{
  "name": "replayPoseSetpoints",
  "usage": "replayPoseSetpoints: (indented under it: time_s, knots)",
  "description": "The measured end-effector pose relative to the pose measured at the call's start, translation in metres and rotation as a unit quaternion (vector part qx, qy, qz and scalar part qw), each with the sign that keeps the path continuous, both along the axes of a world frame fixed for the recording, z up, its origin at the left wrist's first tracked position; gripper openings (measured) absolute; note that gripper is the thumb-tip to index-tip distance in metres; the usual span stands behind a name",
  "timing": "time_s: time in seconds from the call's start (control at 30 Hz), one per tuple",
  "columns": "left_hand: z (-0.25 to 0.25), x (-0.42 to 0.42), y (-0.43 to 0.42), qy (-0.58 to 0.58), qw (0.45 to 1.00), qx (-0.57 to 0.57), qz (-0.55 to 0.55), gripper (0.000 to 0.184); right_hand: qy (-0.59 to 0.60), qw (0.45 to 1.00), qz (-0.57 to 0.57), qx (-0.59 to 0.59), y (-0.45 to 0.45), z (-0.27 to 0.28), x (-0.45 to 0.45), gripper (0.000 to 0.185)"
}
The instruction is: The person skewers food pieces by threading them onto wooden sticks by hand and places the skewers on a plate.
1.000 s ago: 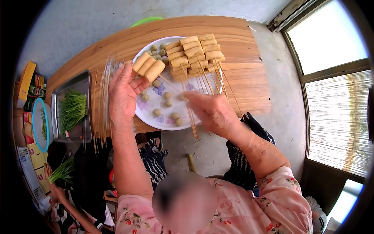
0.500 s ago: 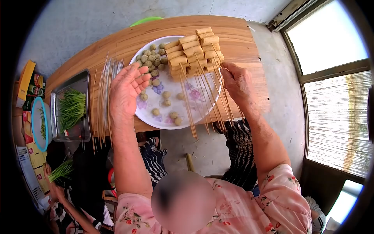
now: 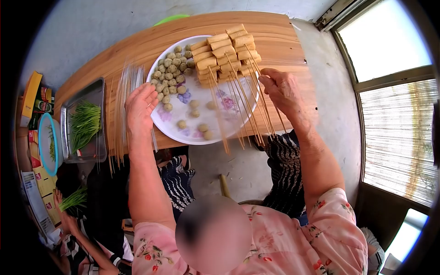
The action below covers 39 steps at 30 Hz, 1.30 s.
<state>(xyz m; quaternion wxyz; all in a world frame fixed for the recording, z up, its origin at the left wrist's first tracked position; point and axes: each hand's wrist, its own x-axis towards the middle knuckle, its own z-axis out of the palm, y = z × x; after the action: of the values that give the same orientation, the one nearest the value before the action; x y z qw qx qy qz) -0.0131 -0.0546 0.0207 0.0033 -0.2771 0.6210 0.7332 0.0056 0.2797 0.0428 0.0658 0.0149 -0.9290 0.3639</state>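
A white plate (image 3: 170,120) with a purple flower pattern holds greenish balls (image 3: 170,68) and a stack of tan rolls (image 3: 223,51) on thin wooden skewers (image 3: 248,105). At the stack's right side, my right hand (image 3: 285,91) is closed in a pinch on one skewer, whose lower end points toward me. My left hand (image 3: 141,109) is over the plate's left rim, beside loose skewers (image 3: 120,110), with its fingers loosely bent and nothing visible in them.
A metal tray (image 3: 101,123) of cut green stalks (image 3: 85,123) stands at the left of the wooden table (image 3: 275,32). Beyond it is a blue-rimmed bowl (image 3: 56,146). At lower left, a co-worker's hands (image 3: 68,222) hold green stalks.
My right hand has carried the skewered rolls from my left hand onto the stack's far right part. My left hand has released them, then moved slightly down with its fingers bending.
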Motion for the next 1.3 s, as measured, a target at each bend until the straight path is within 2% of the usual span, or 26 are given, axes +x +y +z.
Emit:
replayPoseSetpoints:
  time_s: [0.1,0.23,0.3,0.33,0.43,0.47,0.5,0.57,0.67,0.77,0.87,1.2,1.3]
  knots:
    - [-0.018,0.006,-0.009,-0.02,0.998,-0.045,0.034,0.041,-0.006,1.0,-0.002,0.013,0.005,0.002,-0.001,0.021]
    - [-0.044,0.017,-0.02,-0.052,0.992,-0.093,0.062,0.049,0.004,0.998,-0.017,-0.055,0.009,0.005,0.001,0.021]
    - [-0.052,0.025,-0.024,-0.08,0.985,-0.125,0.089,0.054,0.014,0.998,-0.02,-0.053,0.013,0.002,0.0,0.02]
    - [-0.065,0.027,-0.027,-0.025,0.979,-0.129,0.156,0.036,0.019,0.998,-0.018,-0.061,0.015,-0.001,0.0,0.02]
    - [-0.068,0.04,-0.035,-0.115,0.977,-0.153,0.091,0.011,0.009,0.996,-0.016,-0.082,0.021,0.003,0.001,0.024]
    - [-0.07,0.043,-0.027,-0.113,0.98,-0.131,0.102,0.028,0.005,0.996,-0.016,-0.093,0.023,0.003,0.001,0.025]
    - [-0.067,0.048,-0.016,-0.124,0.977,-0.126,0.123,0.014,0.001,0.995,-0.017,-0.103,0.023,0.006,0.002,0.027]
    - [-0.071,0.054,-0.006,-0.128,0.985,-0.082,0.078,0.004,-0.027,0.99,-0.024,-0.139,0.021,0.013,0.005,0.028]
    - [-0.097,0.059,-0.005,-0.138,0.973,-0.184,-0.004,0.018,-0.038,0.987,-0.026,-0.154,0.018,0.022,0.01,0.028]
    - [-0.095,0.062,0.001,-0.105,0.985,-0.133,0.01,0.021,-0.037,0.985,-0.038,-0.164,0.02,0.028,0.014,0.028]
    - [-0.096,0.06,-0.001,-0.116,0.983,-0.141,0.006,0.023,-0.035,0.98,-0.059,-0.187,0.025,0.026,0.013,0.027]
    - [-0.093,0.077,0.035,-0.107,0.992,-0.061,0.033,0.03,-0.016,0.969,-0.08,-0.232,0.037,0.034,0.023,0.024]
    - [-0.093,0.086,0.046,-0.098,0.995,0.007,0.022,0.033,0.001,0.97,-0.085,-0.229,0.036,0.041,0.031,0.024]
